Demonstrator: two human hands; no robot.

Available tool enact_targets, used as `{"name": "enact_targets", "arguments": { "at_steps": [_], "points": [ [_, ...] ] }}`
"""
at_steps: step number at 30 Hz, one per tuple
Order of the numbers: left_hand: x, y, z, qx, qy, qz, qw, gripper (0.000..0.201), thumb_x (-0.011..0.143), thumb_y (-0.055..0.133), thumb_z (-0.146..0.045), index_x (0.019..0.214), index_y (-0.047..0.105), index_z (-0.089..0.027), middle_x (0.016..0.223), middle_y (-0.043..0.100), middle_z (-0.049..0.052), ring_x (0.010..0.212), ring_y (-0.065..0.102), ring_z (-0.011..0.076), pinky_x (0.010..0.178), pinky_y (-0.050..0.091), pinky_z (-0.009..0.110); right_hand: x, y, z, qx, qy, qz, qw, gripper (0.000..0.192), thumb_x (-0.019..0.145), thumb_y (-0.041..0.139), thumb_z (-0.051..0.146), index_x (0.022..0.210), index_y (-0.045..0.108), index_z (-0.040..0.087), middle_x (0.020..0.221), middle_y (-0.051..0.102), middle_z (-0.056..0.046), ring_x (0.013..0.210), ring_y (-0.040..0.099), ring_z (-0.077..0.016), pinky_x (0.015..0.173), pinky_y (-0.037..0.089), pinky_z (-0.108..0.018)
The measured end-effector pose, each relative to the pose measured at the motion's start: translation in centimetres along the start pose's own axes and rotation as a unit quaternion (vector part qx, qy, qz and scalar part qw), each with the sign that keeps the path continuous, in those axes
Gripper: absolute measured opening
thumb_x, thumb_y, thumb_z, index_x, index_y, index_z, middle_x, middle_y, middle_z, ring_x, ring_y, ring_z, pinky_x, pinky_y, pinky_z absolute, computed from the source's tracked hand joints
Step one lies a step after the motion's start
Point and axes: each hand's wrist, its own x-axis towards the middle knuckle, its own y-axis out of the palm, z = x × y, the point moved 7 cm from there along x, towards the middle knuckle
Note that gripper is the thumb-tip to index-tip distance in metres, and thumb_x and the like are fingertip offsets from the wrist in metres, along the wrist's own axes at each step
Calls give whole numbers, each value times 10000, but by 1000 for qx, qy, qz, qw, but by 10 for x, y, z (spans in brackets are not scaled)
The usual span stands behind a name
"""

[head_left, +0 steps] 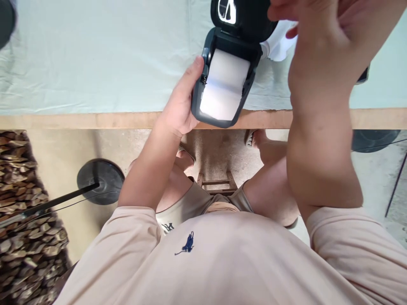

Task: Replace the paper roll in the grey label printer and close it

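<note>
A small dark portable printer (197,99) is held up over the table's front edge, its lid (251,21) swung open and away from me. White roll paper (225,84) fills the compartment. My left hand (184,95) grips the printer's left side, thumb along the edge and the other fingers hidden beneath. At the upper right, my right hand (318,25) has its fingertips on the right edge of the lid; part of this hand lies outside the picture. Just behind the printer's right side is a white object (280,44), partly covered by my right hand.
A pale green cloth (95,59) covers the table, which has a wooden front edge (79,120). A dark phone-like object (364,76) peeks out past my right wrist. Below are a round black stand base (101,180), stacked split wood (28,228) and a wooden stool frame (216,183).
</note>
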Motion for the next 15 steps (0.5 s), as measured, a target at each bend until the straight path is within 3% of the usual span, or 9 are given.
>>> {"name": "enact_targets", "arguments": {
  "at_steps": [3, 4, 7, 11, 13, 15],
  "points": [
    [0, -2, 2, -4, 6, -4, 1000, 361, 892, 405, -420, 927, 613, -128, 878, 665, 65, 937, 645, 171, 918, 532, 304, -4, 3, 14, -115, -62, 46, 990, 166, 846, 451, 277, 928, 572, 199, 820, 580, 21, 756, 573, -80, 719, 459, -240],
    [0, -3, 3, 1, 3, -8, 1000, 355, 883, 422, -433, 924, 608, -133, 881, 661, 65, 930, 646, 171, 897, 535, 293, -6, 10, 14, -169, -59, 95, 979, 183, 826, 471, 266, 961, 580, 208, 854, 597, 27, 768, 574, -94, 744, 466, -257],
    [0, -3, 4, 32, -4, -14, 999, 331, 874, 427, -454, 929, 587, -169, 880, 645, 50, 859, 651, 158, 775, 540, 257, -12, 26, 4, -291, 3, 211, 933, 265, 777, 511, 271, 1030, 591, 258, 968, 621, 17, 892, 580, -188, 870, 474, -387],
    [-1, -5, 4, 74, -1, -24, 997, 270, 874, 443, -396, 966, 564, -173, 845, 608, 13, 787, 650, 139, 689, 529, 250, -15, 33, -1, -336, 57, 259, 904, 394, 731, 541, 286, 1122, 557, 326, 1036, 612, -32, 993, 554, -310, 849, 430, -568],
    [-2, -8, 3, 73, 0, -33, 997, 272, 862, 466, -394, 972, 568, -167, 828, 600, 9, 779, 655, 143, 691, 527, 257, -17, 32, 3, -321, 52, 266, 908, 416, 713, 561, 291, 1128, 545, 323, 1012, 615, -9, 968, 568, -275, 826, 456, -494],
    [-1, -9, 3, 48, 3, -35, 998, 292, 865, 454, -406, 964, 587, -165, 829, 611, 21, 837, 661, 154, 740, 533, 262, -17, 27, 10, -234, 26, 251, 939, 416, 708, 553, 257, 1124, 540, 276, 996, 608, 5, 899, 590, -191, 694, 456, -300]
  ]
}}
